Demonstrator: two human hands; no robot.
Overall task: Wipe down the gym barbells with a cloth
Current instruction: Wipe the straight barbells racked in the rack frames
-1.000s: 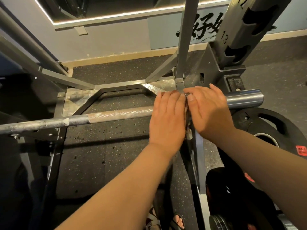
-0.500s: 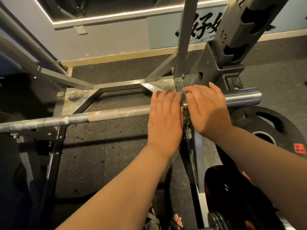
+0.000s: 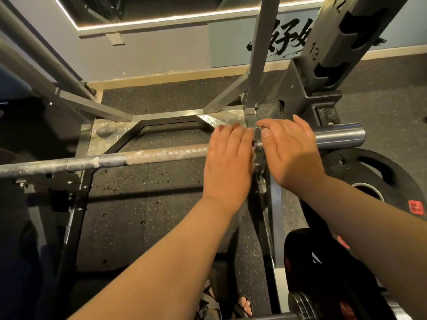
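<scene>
The barbell (image 3: 147, 155) lies across the rack from left to right, its shaft chalk-marked and knurled, its bare steel sleeve (image 3: 339, 137) sticking out at the right. My left hand (image 3: 227, 162) rests palm down on the shaft just left of the collar (image 3: 258, 144), fingers straight and together. My right hand (image 3: 291, 148) lies over the inner end of the sleeve, thumb and forefinger closed around the collar. No cloth is in view.
Grey rack uprights (image 3: 263, 61) and a black numbered post (image 3: 332, 54) stand right behind my hands. A black weight plate (image 3: 381, 172) leans at the right, more plates (image 3: 307, 306) below. Rubber floor (image 3: 147, 222) and my sandalled foot (image 3: 242, 306) lie underneath.
My hands have drawn slightly apart, so the collar now shows between them. The barbell has not visibly moved.
</scene>
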